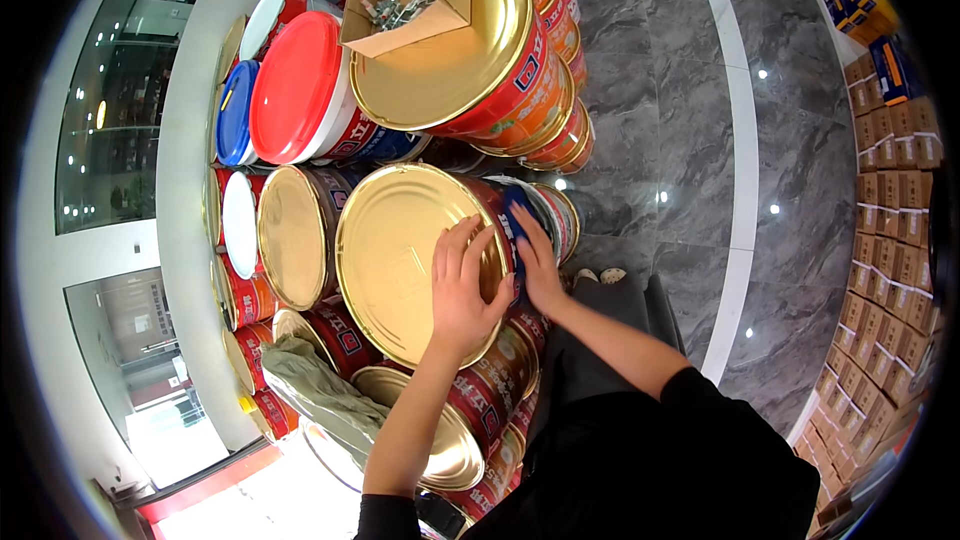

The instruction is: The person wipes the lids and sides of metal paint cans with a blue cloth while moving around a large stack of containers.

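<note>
Before me is a large metal paint pail with a gold lid (405,262) and a dark blue and red label. My left hand (463,281) lies on the lid near its rim, fingers spread and thumb towards the edge. Against the pail's labelled side rests my right hand (538,266), its fingers extended flat. Neither hand visibly closes round a handle or rim. Beyond this pail, a stacked gold-lidded pail (487,67) carries an open cardboard box (420,4) of small metal parts.
More pails surround these, including one with a red lid (296,90) and one with a blue lid (238,112). Crumpled green fabric (319,382) lies over the nearer pails. Grey marble floor (697,187) runs to stacked cartons (892,255) at right. Windows (112,90) line the left.
</note>
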Tool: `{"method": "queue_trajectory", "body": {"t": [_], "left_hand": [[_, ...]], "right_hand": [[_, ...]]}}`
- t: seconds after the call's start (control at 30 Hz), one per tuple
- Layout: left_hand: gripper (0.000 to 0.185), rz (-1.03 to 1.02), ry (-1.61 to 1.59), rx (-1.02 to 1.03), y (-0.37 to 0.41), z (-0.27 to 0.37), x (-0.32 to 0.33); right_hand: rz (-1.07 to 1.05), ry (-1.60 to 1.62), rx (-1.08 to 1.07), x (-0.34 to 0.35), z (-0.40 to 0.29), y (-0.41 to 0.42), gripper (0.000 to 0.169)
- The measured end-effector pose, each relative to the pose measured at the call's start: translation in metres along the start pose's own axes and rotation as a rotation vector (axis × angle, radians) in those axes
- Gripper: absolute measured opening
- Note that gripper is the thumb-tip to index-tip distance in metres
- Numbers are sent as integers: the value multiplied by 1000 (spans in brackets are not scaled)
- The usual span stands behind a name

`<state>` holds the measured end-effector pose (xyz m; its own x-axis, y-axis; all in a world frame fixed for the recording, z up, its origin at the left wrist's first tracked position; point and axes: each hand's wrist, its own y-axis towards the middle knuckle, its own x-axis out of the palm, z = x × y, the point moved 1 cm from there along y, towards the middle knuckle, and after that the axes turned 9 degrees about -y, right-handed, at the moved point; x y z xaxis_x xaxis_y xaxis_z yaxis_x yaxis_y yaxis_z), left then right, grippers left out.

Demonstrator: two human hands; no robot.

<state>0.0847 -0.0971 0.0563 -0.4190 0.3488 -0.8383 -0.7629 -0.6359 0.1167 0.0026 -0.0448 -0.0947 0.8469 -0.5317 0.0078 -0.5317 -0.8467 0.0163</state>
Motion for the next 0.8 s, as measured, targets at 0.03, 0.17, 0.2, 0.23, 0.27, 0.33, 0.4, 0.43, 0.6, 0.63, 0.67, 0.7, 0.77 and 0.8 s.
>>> {"method": "queue_trajectory", "body": {"t": [0.03,0.17,0.2,0.23,0.27,0.33,0.4,0.43,0.6,0.63,0.67,0.7,0.77,0.8], "left_hand": [[59,-1,-3,0,0,0,0],[58,-5,-20,-3,2,4,-1],[58,-3,-24,-3,2,4,-2],[58,0,-13,-5,1,4,-2],[58,1,-5,-8,1,4,-2],[58,-5,-5,-7,0,4,-1],[58,-12,-16,0,3,6,-3],[58,-13,-20,0,3,6,-3],[59,-17,-9,-29,0,6,-4],[59,-20,-12,-27,0,6,-4],[59,-20,-15,-27,1,6,-4],[59,-20,-17,-27,2,7,-5],[59,-19,-22,-22,1,5,-5],[59,-17,-24,-19,0,4,-4]], "right_hand": [[47,-47,6,3,2,-26,47],[92,-69,-5,5,-3,-34,46],[88,-63,-12,4,-3,-21,46],[48,-34,-24,3,-3,-3,44],[9,-8,-35,1,-1,19,42],[-91,45,21,0,0,59,39],[-190,68,110,4,1,89,36],[-184,91,117,6,2,89,36],[-32,45,31,2,3,41,41],[16,13,-2,0,3,19,42],[24,-33,2,0,2,-5,45],[34,-78,5,1,0,-29,49],[39,-128,2,7,-1,-58,54],[54,-134,-5,7,-5,-55,53]]}}
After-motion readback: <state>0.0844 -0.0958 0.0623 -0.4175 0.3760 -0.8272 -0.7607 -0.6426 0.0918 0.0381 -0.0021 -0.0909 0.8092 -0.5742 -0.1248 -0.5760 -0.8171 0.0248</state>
